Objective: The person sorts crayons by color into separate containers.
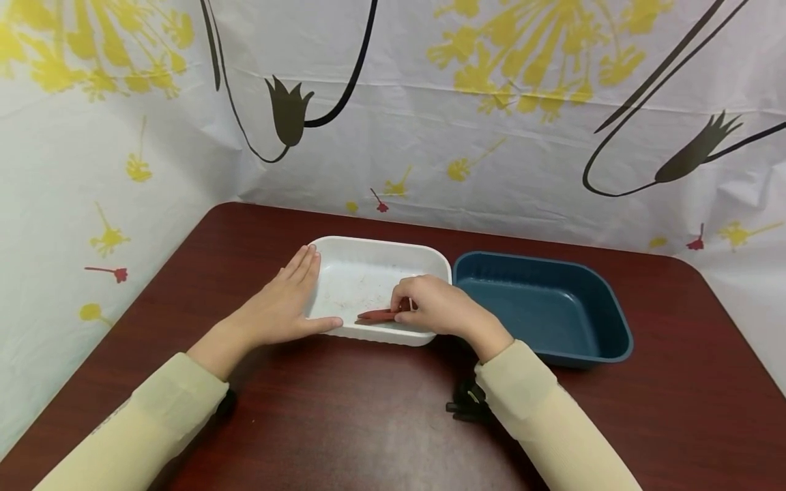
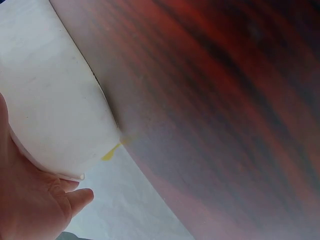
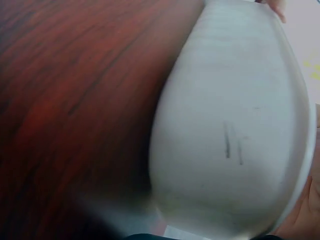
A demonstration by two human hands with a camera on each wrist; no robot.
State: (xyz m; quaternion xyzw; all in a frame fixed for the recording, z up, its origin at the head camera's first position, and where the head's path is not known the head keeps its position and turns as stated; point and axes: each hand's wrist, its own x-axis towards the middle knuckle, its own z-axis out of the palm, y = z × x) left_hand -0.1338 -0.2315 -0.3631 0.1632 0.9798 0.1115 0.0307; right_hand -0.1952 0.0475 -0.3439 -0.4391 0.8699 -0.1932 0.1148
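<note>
My left hand point(image 1: 279, 303) rests with straight fingers along the left rim of a white tray point(image 1: 393, 247), the thumb spread over the front rim. In the left wrist view, part of this hand point(image 2: 35, 200) shows against the tray's outer wall point(image 2: 60, 100). My right hand point(image 1: 439, 307) reaches over the tray's front right corner and pinches a slim, tapered reddish-brown thing point(image 1: 376, 316), like a dried chili pepper. Its right end is hidden by the fingers. The right wrist view has the tray's outer wall point(image 3: 230, 100) in front; the pinched thing is hidden there.
A dark blue tray point(image 1: 534, 307) stands right beside the white one. Fine brown specks dot the white tray's floor point(image 1: 350, 293). Both stand on a dark red wooden table point(image 1: 344, 409), with a patterned white sheet point(image 1: 393, 123) behind. A black wrist device point(image 1: 469, 402) hangs by the right sleeve.
</note>
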